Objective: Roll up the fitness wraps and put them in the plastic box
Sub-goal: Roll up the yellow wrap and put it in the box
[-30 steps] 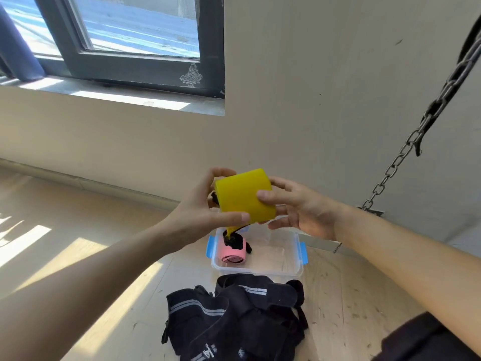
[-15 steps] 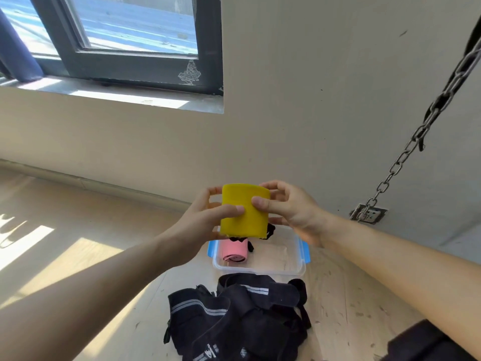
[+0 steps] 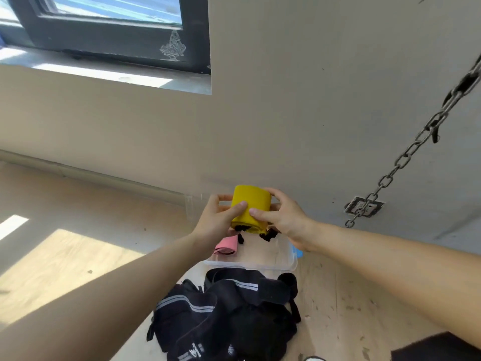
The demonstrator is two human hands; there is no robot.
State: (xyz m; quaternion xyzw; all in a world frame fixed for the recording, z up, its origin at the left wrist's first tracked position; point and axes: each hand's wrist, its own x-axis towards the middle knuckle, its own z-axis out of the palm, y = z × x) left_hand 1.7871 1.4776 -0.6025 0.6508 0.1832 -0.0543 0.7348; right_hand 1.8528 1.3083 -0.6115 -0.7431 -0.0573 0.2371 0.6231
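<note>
Now both the left hand (image 3: pixel 218 220) and right hand (image 3: pixel 282 217) pinch the yellow wrap (image 3: pixel 250 208) above the plastic box (image 3: pixel 286 259). Loosening either grip could let the roll spring open, I judge.

This looks like a plain room used for exercise, a home gym or training corner. A heavy steel chain (image 3: pixel 406 157) slants down to a metal anchor plate (image 3: pixel 364 207) fixed on the bare beige wall (image 3: pixel 286 113), and the floor (image 3: pixel 65 256) is pale, scuffed wood planking with a skirting board (image 3: pixel 91 175) along its edge. A dark-framed window (image 3: pixel 112 35) over a grey sill (image 3: pixel 104 74) lets sun onto the boards, and fitness gear is about: a heap of black wraps (image 3: pixel 226 316) on the floor, a pink roll (image 3: pixel 226 246) in a clear plastic box (image 3: pixel 260 266), and a yellow roll (image 3: pixel 251 204) held above it.
</note>
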